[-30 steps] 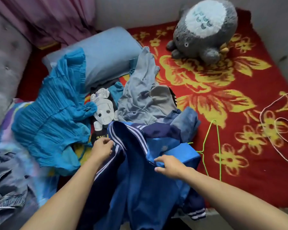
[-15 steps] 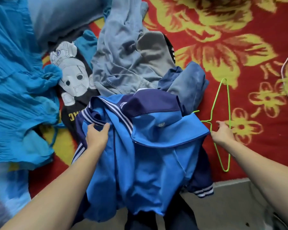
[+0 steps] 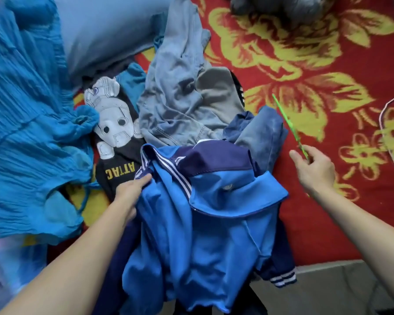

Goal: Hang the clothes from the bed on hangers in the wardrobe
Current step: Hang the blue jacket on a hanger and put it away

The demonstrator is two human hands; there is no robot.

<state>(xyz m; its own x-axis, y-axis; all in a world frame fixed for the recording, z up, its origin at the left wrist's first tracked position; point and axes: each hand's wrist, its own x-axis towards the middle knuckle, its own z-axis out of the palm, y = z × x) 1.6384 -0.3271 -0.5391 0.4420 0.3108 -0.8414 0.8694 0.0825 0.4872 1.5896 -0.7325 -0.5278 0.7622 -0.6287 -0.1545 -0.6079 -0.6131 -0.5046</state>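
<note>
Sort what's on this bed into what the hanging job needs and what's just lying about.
Job: blue striped track jacket in left hand; green wire hanger in right hand; turquoise pleated dress; black printed T-shirt; pale denim jeans.
Lying about: pale blue pillow; grey plush toy; white cord.

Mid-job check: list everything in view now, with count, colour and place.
track jacket: 1, blue and navy, front centre
hanger: 1, green, held right of jacket
T-shirt: 1, black, robot print, left of centre
pale denim garment: 1, grey-blue, centre
darker denim garment: 1, blue, beside hanger
pleated garment: 1, turquoise, left
pillow: 1, grey-blue, top left
plush toy: 1, grey, top edge
wire loop: 1, white, right edge
bedspread: 1, red and yellow, underneath
left hand: 1, grips track jacket
right hand: 1, pinches hanger
</note>
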